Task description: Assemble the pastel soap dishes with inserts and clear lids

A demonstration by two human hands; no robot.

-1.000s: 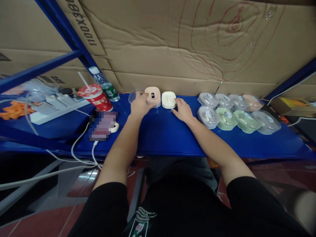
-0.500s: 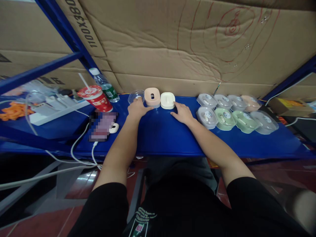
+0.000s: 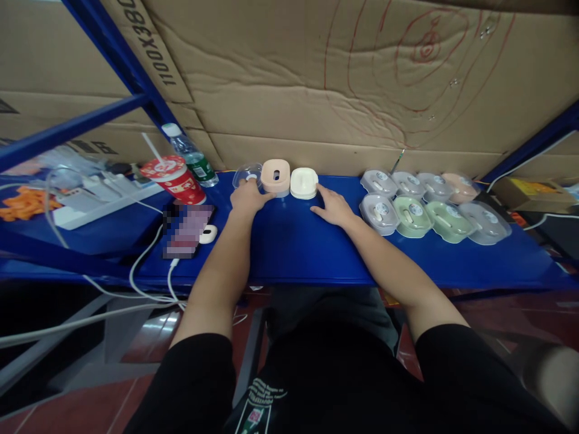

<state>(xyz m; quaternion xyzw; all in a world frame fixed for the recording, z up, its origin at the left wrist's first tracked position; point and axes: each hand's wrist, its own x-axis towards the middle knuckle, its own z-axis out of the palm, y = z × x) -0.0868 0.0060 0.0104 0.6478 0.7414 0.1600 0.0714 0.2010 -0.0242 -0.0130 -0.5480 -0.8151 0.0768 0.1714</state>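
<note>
Peach box (image 3: 275, 175), cream box (image 3: 304, 182) and clear cover (image 3: 246, 170) stand as a loose row along the back edge of the worktop (image 3: 307, 253), left of its middle. Toward the right end, eight clear-covered boxes (image 3: 439, 212) look finished; these three pieces, judging by how they lie, remain uncombined. The left hand (image 3: 248, 198) spreads from the cover to the peach box's front. Beside the cream box, the right hand (image 3: 335, 207) has its thumb apart, pinching nothing; whether its fingertips touch, I can't tell.

Blue tabletop (image 3: 312, 253) carries clear shell (image 3: 244, 172), peach box (image 3: 275, 188), cream box (image 3: 304, 183), red cup (image 3: 180, 185), bottle (image 3: 199, 164), eight clear-topped containers (image 3: 413, 218) on right.
</note>
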